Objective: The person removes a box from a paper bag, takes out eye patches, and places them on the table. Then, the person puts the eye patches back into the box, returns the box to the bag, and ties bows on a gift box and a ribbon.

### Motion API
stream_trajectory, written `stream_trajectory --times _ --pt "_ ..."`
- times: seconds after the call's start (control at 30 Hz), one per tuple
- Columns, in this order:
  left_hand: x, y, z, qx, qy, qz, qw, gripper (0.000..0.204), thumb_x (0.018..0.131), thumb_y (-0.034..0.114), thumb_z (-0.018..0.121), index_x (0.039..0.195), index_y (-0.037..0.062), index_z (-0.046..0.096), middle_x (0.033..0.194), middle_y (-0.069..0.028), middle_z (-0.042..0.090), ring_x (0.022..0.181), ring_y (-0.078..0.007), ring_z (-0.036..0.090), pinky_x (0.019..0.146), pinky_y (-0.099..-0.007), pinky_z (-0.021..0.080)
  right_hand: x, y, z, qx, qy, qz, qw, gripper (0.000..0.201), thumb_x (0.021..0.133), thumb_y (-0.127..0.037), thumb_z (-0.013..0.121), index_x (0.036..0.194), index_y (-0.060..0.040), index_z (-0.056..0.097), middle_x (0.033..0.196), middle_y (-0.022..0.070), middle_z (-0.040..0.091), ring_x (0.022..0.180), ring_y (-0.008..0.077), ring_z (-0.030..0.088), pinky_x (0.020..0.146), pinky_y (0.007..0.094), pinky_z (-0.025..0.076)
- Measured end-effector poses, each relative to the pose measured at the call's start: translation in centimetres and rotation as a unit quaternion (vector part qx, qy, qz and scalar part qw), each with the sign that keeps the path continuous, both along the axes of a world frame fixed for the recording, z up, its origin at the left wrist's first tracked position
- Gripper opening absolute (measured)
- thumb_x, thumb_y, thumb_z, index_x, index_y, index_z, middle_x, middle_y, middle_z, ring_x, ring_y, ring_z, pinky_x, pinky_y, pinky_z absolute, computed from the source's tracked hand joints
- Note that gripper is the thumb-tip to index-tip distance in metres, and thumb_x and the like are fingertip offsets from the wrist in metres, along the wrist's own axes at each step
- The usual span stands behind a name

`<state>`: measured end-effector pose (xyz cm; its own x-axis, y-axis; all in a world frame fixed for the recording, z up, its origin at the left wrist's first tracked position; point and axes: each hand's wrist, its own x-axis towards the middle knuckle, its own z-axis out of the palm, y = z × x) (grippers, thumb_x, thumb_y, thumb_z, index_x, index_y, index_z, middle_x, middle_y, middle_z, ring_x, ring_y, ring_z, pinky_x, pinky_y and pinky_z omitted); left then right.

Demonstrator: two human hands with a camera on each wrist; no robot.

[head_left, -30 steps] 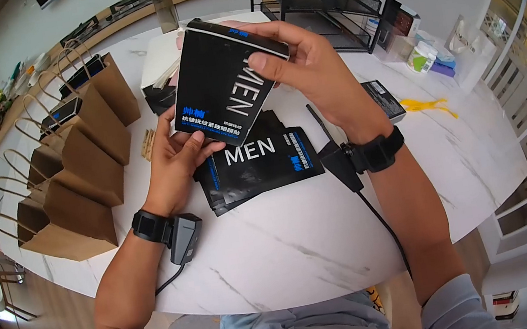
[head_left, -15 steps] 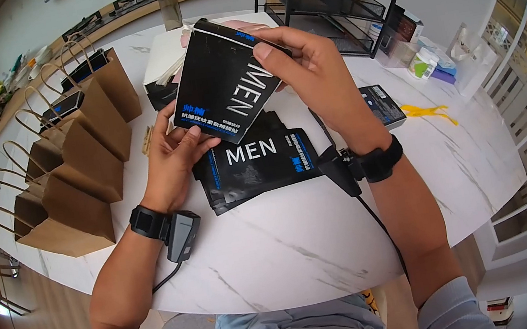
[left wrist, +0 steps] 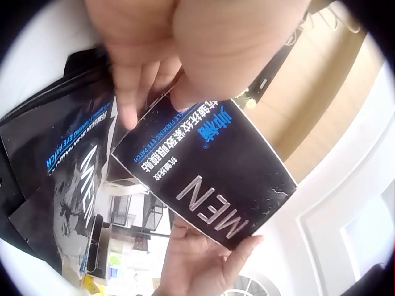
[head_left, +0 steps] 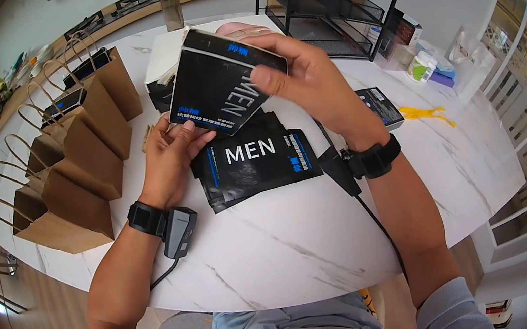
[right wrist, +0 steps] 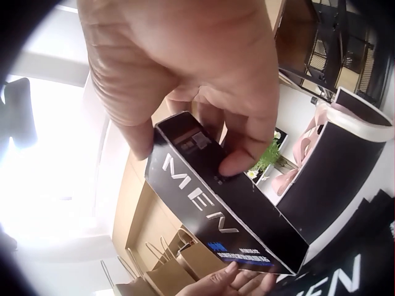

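Observation:
A black box with silver MEN lettering and blue print is held tilted above the table. My right hand grips its upper right side, thumb on the front face; the right wrist view shows this hand over the box. The left hand pinches the lower left corner, also seen in the left wrist view, where the hand overlaps the box. Beneath them, flat black MEN pouches lie in a loose stack on the white marbled table.
Several brown paper bags stand in a row at the left, some with black boxes in them. A white box sits behind. At the back right is a black mesh rack; another black box and a yellow ribbon lie right.
The held box has tipped, showing more of its top edge, and its lower end has risen slightly. Both hands keep hold of it.

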<state>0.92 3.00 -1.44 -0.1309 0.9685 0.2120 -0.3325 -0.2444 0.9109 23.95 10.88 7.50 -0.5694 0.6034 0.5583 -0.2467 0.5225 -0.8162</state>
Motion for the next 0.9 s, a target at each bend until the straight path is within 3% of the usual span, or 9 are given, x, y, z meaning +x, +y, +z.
stream_trajectory --times 0.2,0.27,0.33,0.43,0.47,0.53,0.73,0.8,0.9 --pt "-0.6 0.4 -0.5 0.008 -0.039 -0.017 0.999 0.032 0.103 0.017 0.058 0.130 0.0007 0.052 0.122 -0.0105 0.066 0.114 -0.0214 0.065 0.104 -0.0385 0.052 -0.6 -1.3 -0.4 -0.005 -0.077 0.049 0.996 0.067 0.083 -0.020 0.084 0.138 0.0004 0.052 0.117 0.0081 0.067 0.104 0.0137 0.065 0.088 0.0278 0.055" --pt "-0.5 0.4 -0.3 0.010 -0.059 -0.039 0.997 0.031 0.103 0.015 0.057 0.130 0.0013 0.051 0.121 -0.0103 0.065 0.112 -0.0216 0.065 0.104 -0.0395 0.053 -1.0 -1.6 -0.7 0.094 -0.096 0.052 0.990 0.070 0.081 -0.020 0.085 0.140 -0.0018 0.051 0.124 0.0092 0.064 0.108 0.0157 0.064 0.090 0.0313 0.055" --pt "0.1 -0.1 0.5 0.012 -0.080 -0.062 0.995 0.030 0.104 0.013 0.055 0.131 0.0019 0.050 0.121 -0.0101 0.064 0.110 -0.0218 0.066 0.104 -0.0405 0.053 -0.5 -2.2 -0.7 0.063 -0.173 0.037 0.982 0.078 0.077 -0.018 0.086 0.144 -0.0050 0.048 0.131 0.0126 0.061 0.112 0.0234 0.064 0.090 0.0341 0.055" --pt "0.0 -0.9 -0.6 -0.037 -0.103 -0.065 0.992 0.042 0.102 0.018 0.060 0.140 0.0061 0.046 0.137 -0.0097 0.057 0.122 -0.0239 0.061 0.103 -0.0417 0.053 -1.8 -1.4 -2.7 0.278 -0.161 0.002 0.947 0.089 0.072 -0.006 0.081 0.151 -0.0116 0.041 0.137 0.0199 0.056 0.120 0.0403 0.058 0.098 0.0396 0.053" --pt "-0.7 -0.1 -1.2 -0.085 -0.170 -0.106 0.976 0.047 0.103 0.027 0.057 0.144 0.0088 0.044 0.144 -0.0101 0.052 0.126 -0.0255 0.059 0.103 -0.0421 0.053 -2.2 -1.5 -3.1 0.276 -0.162 0.005 0.947 0.089 0.072 -0.006 0.081 0.151 -0.0116 0.041 0.137 0.0199 0.056 0.120 0.0403 0.058 0.098 0.0396 0.053" --pt "-2.0 -1.5 -1.4 -0.040 -0.329 -0.339 0.881 0.051 0.106 0.037 0.048 0.148 0.0101 0.041 0.144 -0.0105 0.053 0.126 -0.0277 0.058 0.104 -0.0419 0.052 -2.9 -1.9 -3.6 0.312 -0.120 -0.024 0.942 0.086 0.075 -0.003 0.078 0.151 -0.0154 0.041 0.138 0.0208 0.055 0.117 0.0409 0.059 0.098 0.0419 0.053" --pt "-2.8 0.5 -4.1 0.010 -0.243 -0.291 0.925 0.053 0.108 0.042 0.036 0.147 0.0066 0.042 0.144 -0.0144 0.053 0.125 -0.0291 0.059 0.104 -0.0436 0.052 -1.4 -0.9 -2.5 0.468 -0.211 -0.228 0.827 0.078 0.073 0.001 0.075 0.145 -0.0153 0.051 0.141 0.0191 0.051 0.099 0.0350 0.065 0.086 0.0420 0.056" --pt "0.1 -0.9 0.2 -0.062 -0.216 -0.120 0.967 0.053 0.109 0.040 0.032 0.144 0.0018 0.043 0.142 -0.0184 0.054 0.125 -0.0301 0.060 0.103 -0.0452 0.053 -0.3 0.3 -2.1 0.496 -0.233 -0.335 0.766 0.075 0.072 0.003 0.073 0.143 -0.0136 0.053 0.136 0.0175 0.054 0.095 0.0333 0.065 0.082 0.0418 0.056" --pt "-0.6 -0.2 0.2 -0.011 -0.180 -0.181 0.967 0.049 0.110 0.036 0.031 0.140 -0.0011 0.043 0.132 -0.0236 0.060 0.117 -0.0323 0.065 0.098 -0.0438 0.057 0.7 1.1 -1.9 0.496 -0.232 -0.370 0.751 0.075 0.072 0.006 0.072 0.142 -0.0124 0.053 0.135 0.0168 0.054 0.095 0.0325 0.065 0.081 0.0410 0.056"
